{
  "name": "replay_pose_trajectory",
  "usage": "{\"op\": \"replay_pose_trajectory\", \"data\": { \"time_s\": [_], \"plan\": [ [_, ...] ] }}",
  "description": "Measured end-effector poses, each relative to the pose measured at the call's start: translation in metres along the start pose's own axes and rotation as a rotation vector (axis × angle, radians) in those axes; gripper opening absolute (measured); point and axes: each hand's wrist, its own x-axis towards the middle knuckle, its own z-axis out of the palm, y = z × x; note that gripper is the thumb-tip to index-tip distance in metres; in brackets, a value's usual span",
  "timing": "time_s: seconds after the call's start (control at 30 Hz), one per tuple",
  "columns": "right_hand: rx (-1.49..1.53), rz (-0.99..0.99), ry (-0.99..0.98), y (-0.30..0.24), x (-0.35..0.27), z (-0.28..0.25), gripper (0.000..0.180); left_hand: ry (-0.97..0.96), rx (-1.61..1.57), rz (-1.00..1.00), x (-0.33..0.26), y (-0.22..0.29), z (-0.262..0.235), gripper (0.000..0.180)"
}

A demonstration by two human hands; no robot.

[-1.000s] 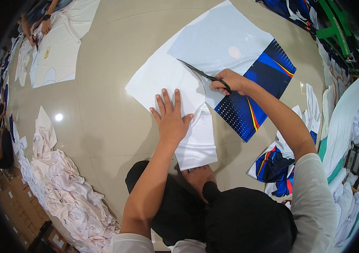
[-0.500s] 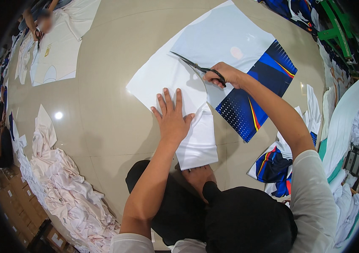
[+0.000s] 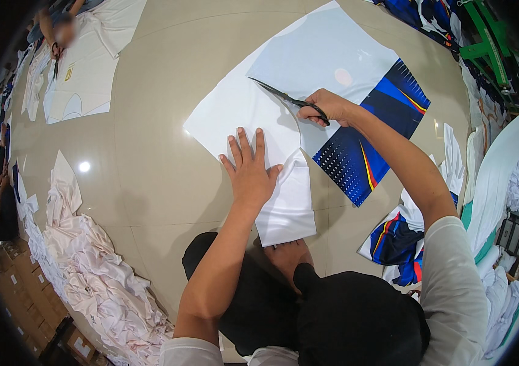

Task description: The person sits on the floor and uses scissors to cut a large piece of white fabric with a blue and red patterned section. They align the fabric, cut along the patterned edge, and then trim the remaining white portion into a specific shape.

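My right hand (image 3: 327, 110) grips the handles of black scissors (image 3: 279, 93), whose blades look nearly closed and point to the upper left. They lie along a curved edge between two areas of fabric. On the near side, my left hand (image 3: 249, 168) presses flat on white fabric (image 3: 226, 116), fingers spread. Beyond the scissors lies a pale fabric panel (image 3: 326, 46) with a blue printed band (image 3: 372, 134) carrying white dots and red and yellow stripes. A white strip (image 3: 287, 204) of the near fabric runs down to my bare foot (image 3: 290, 256).
Crumpled pale fabric (image 3: 98, 274) is heaped at the left, beside cardboard boxes (image 3: 24, 293). Another person's hand (image 3: 57, 50) holds scissors at the upper left, over white fabric (image 3: 88, 85). Blue and white scraps (image 3: 396, 238) lie at the right, below a green metal frame (image 3: 488, 49).
The scissors in my right hand have shifted very slightly, and their blades look a little more closed. My left hand stays in place. The other person's scissors have moved slightly.
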Motion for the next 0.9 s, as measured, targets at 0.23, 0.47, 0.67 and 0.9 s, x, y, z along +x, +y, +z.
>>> {"op": "replay_pose_trajectory", "data": {
  "time_s": [0.23, 0.47, 0.67, 0.9],
  "plan": [
    [0.068, 0.005, 0.005, -0.002, 0.002, 0.002, 0.027, 0.0, -0.009, 0.011, -0.001, 0.0, 0.0, 0.102],
    [0.07, -0.019, 0.017, -0.015, 0.014, 0.005, 0.028, 0.007, -0.019, 0.01, -0.001, 0.0, 0.001, 0.102],
    [0.052, -0.026, -0.013, -0.02, 0.02, 0.002, 0.026, 0.013, -0.02, 0.012, -0.001, 0.0, 0.0, 0.102],
    [0.018, -0.027, -0.003, -0.024, 0.023, 0.004, 0.026, 0.023, -0.016, 0.013, -0.001, -0.001, 0.003, 0.103]
  ]
}}
